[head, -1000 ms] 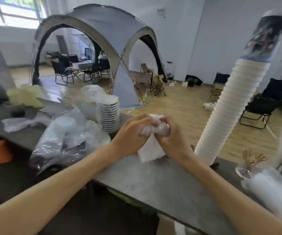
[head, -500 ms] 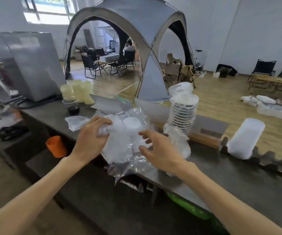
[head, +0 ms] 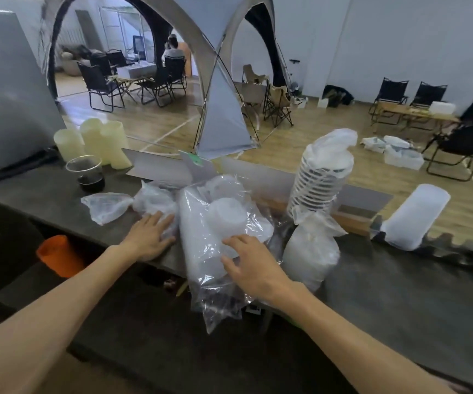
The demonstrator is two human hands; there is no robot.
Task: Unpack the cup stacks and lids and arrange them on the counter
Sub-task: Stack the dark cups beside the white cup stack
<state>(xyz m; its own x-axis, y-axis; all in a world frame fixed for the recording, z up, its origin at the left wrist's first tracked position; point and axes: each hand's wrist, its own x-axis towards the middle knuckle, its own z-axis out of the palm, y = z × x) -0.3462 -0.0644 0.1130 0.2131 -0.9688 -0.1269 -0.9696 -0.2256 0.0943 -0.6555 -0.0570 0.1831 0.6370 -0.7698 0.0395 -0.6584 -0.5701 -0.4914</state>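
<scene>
1. Left hand [head: 148, 239]: flat, fingers straight and spread, palm down on the bench [head: 400, 282], fingertips touching a crumpled clear bag [head: 155, 201].
2. Right hand [head: 251, 265]: fingers loosely bent and spread, resting on the large clear plastic bag [head: 215, 251]; no closed grip visible.
3. Large bag: glossy, wrinkled film, hanging over the bench's front edge; translucent round lids [head: 226, 216] show through it.
4. Just right of it: a bagged column of white discs [head: 310, 251], film knotted on top.
5. Behind that: upright ribbed stack of white cups [head: 319, 183], film bunched over its top.
6. Further right: a frosted sleeve of lids [head: 416, 216] lying tilted.
7. Left: an empty crumpled bag [head: 106, 206], a clear cup [head: 86, 173] holding dark liquid, pale yellow cylinders [head: 98, 142].
8. Bench surface: dark grey, matte.
</scene>
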